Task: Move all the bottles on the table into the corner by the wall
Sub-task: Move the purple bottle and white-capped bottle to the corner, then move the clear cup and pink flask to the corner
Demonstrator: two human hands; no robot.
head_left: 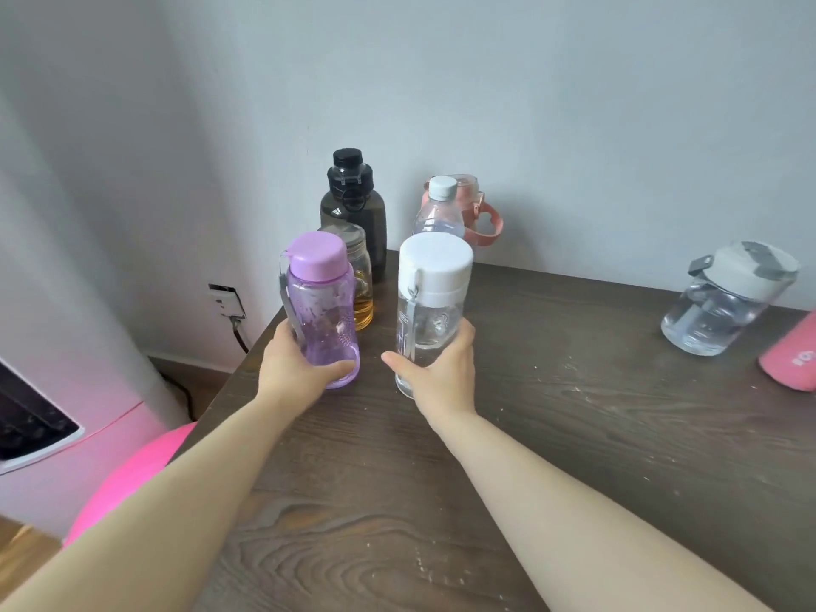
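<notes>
Left hand (293, 368) clamped on purple bottle (324, 311), right hand (435, 368) clamped on white-cap bottle (430, 302), both upright just short of the corner cluster.

Risk: pushing in could knock the amber jar (360, 276) right behind the purple one, or the small clear bottle (439, 209); both grips are low, so the tops may tip.

Contents: purple looks empty, white-cap clear, liquid level unclear; jar holds amber liquid. Black bottle (353, 209) and pink-handle bottle (479, 214) sit at the wall. Grey-lid bottle (724, 302) and pink bottle (792, 360) remain far right on the table (574, 413).

Purple bottle (321, 311) in left hand (291, 368); clear bottle (430, 302) in right hand (435, 368)
</notes>
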